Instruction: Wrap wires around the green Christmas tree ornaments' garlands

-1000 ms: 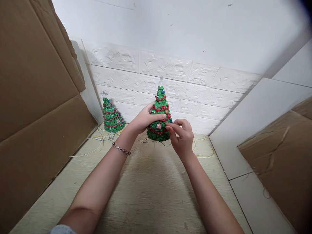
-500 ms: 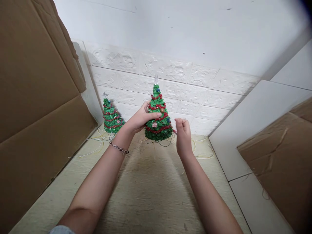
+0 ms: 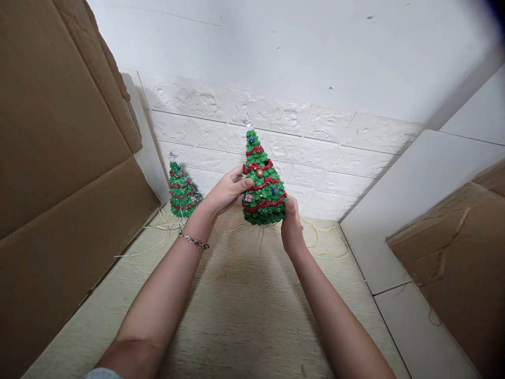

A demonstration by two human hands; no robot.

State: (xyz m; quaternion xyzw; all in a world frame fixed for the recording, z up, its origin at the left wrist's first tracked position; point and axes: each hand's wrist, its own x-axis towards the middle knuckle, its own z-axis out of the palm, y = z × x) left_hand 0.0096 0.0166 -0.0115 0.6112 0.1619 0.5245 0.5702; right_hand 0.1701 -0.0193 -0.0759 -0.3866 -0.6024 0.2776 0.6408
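A green model Christmas tree (image 3: 262, 184) with red garlands, small baubles, little gift boxes and a silver star is held up in the middle, its top leaning slightly left. My left hand (image 3: 229, 190) grips its left side, thumb across the front. At the lower right edge of the tree is my right hand (image 3: 292, 226), its fingers closed against the branches and partly hidden behind them. Thin wires (image 3: 261, 237) hang under the tree's base. On the left, a second, glittery tree (image 3: 183, 192) with a silver star stands beside my left wrist.
Loose white and yellow wires (image 3: 161, 237) lie under the second tree, and more wires (image 3: 327, 253) lie at the right. Large cardboard (image 3: 71, 137) flanks the left; another piece (image 3: 465, 247) stands right. White brick-patterned wall (image 3: 268, 110) rises behind the table (image 3: 244, 316).
The held tree has turned and its top now tips left. My right hand has moved left and up against the tree's lower right side.
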